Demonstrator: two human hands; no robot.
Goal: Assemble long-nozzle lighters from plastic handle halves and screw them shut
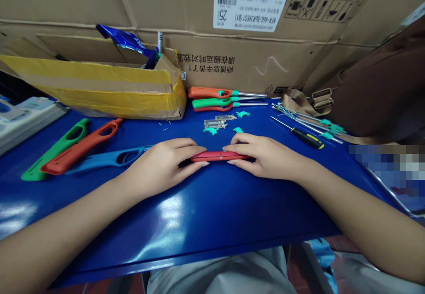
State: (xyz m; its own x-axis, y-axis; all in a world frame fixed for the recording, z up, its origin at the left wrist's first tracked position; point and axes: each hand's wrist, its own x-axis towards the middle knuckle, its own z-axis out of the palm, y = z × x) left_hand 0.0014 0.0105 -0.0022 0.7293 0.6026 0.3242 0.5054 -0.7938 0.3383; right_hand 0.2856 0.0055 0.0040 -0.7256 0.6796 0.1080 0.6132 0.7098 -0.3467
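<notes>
Between both hands, just above the blue table (212,214), a red lighter casing (221,156) lies level, seen edge-on with a seam along its side. My left hand (169,161) pinches its left end between thumb and fingers. The right end is gripped the same way by my right hand (262,156). Beyond the hands are clear fuel tanks (214,124) and small teal triggers (210,131). Beside my left hand lie a blue casing (109,159), an orange casing (83,148) and a green casing (55,150).
Long-nosed lighters (212,92) lie by the cardboard wall (149,1). A yellow-taped box (133,99) stands at the back left, a power strip (26,114) at the left edge. Right of them are a screwdriver (307,138), metal rods with teal parts (318,125) and a brown bag (375,77).
</notes>
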